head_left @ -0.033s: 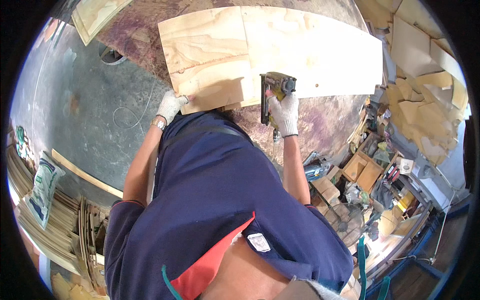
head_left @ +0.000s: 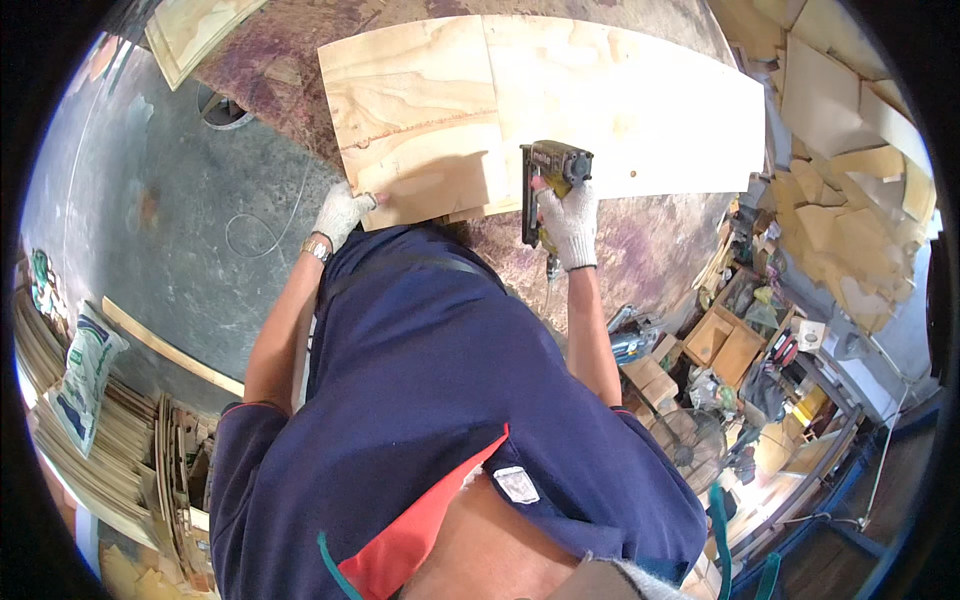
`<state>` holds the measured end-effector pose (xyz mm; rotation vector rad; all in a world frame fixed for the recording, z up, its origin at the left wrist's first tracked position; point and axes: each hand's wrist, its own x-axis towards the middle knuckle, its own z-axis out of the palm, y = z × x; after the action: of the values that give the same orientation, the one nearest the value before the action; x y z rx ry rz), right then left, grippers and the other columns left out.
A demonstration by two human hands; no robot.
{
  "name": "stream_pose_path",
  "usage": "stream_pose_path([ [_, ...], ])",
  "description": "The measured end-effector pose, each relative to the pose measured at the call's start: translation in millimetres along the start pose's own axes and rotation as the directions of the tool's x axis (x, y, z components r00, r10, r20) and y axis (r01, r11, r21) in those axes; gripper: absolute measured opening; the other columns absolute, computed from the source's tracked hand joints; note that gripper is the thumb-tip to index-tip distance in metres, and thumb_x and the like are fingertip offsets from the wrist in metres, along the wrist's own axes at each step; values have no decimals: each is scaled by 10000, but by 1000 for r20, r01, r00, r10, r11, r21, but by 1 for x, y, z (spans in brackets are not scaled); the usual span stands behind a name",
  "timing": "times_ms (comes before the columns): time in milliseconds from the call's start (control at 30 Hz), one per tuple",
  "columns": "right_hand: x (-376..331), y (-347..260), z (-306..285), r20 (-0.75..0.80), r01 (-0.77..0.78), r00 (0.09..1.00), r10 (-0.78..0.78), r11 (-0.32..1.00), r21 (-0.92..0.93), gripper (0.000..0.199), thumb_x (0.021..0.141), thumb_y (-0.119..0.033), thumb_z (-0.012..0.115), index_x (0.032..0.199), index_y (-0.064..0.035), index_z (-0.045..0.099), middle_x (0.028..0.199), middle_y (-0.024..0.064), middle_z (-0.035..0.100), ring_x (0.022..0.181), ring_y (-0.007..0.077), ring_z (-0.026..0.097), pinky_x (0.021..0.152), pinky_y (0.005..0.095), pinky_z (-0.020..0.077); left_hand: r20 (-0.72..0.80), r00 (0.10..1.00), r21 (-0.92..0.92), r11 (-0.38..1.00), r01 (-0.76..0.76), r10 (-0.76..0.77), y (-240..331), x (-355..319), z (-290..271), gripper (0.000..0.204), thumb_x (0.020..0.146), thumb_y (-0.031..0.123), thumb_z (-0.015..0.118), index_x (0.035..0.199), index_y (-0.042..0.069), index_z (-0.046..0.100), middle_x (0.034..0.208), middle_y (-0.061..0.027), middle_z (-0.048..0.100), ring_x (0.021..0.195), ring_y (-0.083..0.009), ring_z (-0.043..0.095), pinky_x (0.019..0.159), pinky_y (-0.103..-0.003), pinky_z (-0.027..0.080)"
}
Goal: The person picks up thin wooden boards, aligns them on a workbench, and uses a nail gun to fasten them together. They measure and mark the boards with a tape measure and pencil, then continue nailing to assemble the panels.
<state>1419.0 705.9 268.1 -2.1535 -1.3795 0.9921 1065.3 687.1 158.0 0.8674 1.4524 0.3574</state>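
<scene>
Workshop seen from the head view: stained purplish tabletop (head_left: 620,250) carries pale plywood sheets, grey concrete floor (head_left: 180,200) to the left. Compared with the earlier picture nothing differs; hands, tool and boards sit in the same places.

Left hand (head_left: 343,212), in a white knit glove, presses closed on the near left corner of the smaller plywood panel (head_left: 415,110), fingers curled at its edge. Right hand (head_left: 570,222), also gloved, is wrapped around the handle of a yellow-black nail gun (head_left: 552,175), which stands with its nose on the near edge of the boards, where the smaller panel meets the long plywood sheet (head_left: 640,110). The long sheet lies beside the small panel and reaches to the right across the tabletop.

Containers: open wooden boxes (head_left: 725,345) on the right, beside the tabletop; contents too small to tell, loose tools and clutter around them. Offcut plywood pile (head_left: 850,180) at far right. White printed sack (head_left: 85,375) leans at the left by stacked thin boards (head_left: 100,450). Thin wire loop (head_left: 262,232) lies on the floor.
</scene>
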Motion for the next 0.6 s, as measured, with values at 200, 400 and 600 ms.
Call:
stream_pose_path([
  [200,57,-38,-5,104,-37,994,22,990,137,238,912,-217,756,974,3,689,749,42,685,497,101,553,461,289,463,-379,924,41,997,60,-40,-4,15,-16,480,912,433,750,1062,-10,645,844,-49,662,627,-152,581,597,-296,503],
  [400,130,-91,9,179,117,972,-153,973,198,231,945,-218,714,906,10,718,806,58,734,461,102,570,430,282,454,-386,893,-20,966,-259,232,22,53,-17,555,825,444,813,1109,-8,658,894,-114,730,743,-212,678,685,-348,533],
  [600,186,-119,38,187,160,962,-197,968,195,181,909,-161,711,936,16,682,738,62,697,454,134,579,433,304,460,-385,903,191,974,-124,191,35,50,-11,546,784,468,830,1157,94,694,1004,-132,761,945,-304,711,806,-423,543],
])
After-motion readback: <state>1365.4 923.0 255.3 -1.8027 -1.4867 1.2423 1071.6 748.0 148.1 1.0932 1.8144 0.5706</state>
